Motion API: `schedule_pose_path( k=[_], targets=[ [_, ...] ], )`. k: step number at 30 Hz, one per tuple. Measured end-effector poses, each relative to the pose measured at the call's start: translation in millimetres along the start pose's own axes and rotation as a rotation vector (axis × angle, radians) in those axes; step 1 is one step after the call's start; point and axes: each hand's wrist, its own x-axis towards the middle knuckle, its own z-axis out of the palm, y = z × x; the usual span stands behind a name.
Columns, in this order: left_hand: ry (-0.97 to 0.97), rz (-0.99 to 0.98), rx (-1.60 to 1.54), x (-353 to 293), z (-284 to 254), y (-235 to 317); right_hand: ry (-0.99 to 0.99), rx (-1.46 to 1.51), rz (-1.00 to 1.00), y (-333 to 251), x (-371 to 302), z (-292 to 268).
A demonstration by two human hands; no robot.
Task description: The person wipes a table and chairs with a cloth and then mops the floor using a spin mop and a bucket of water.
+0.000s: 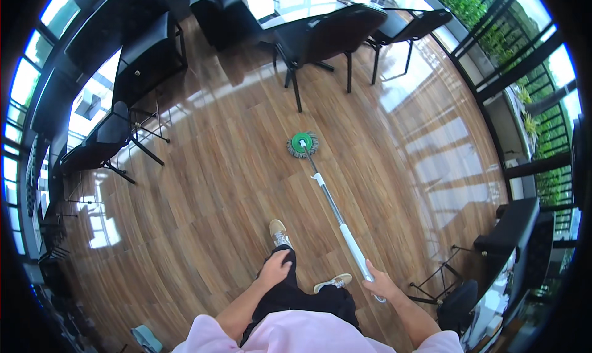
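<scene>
A: How is the mop (333, 206) gripped?

B: By the right hand (381, 284) alone. Its fingers are wrapped around the upper part of the white handle (353, 245).

A: And the left hand (275, 270)?

B: Nothing is seen held in it. Its fingers are loosely bent over the black trousers (314, 296); whether the cloth is pressed cannot be told.

A: Where is the mop laid?

B: It is slanted forward from the right hand, with the round green mop head (302, 141) and its grey fringe set on the wood-plank floor (209, 168), well ahead of the left sneaker (279, 231).

A: What could go wrong from here?

B: With one hand used, the head could be twisted aside if the fringe were snagged. The legs of the black chair (336, 35) could be struck if the head were pushed too far forward.

A: And nearer the grip?

B: The handle's end could be knocked against the dark chair (459, 303) if it were swung wide to the right. Footing could be lost if the glossy planks were wet; that cannot be judged through the reflections.
</scene>
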Motion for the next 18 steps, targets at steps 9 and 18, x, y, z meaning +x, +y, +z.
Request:
schedule_pose_path(
  k=[9, 18],
  targets=[
    [0.285, -0.607, -0.086, -51, -145, -141, 0.406, -0.182, -0.345, -390, 333, -72],
    [0.367, -1.163, -0.582, -202, -115, -161, 0.348, -0.374, -0.185, -272, 269, 2]
  ],
)
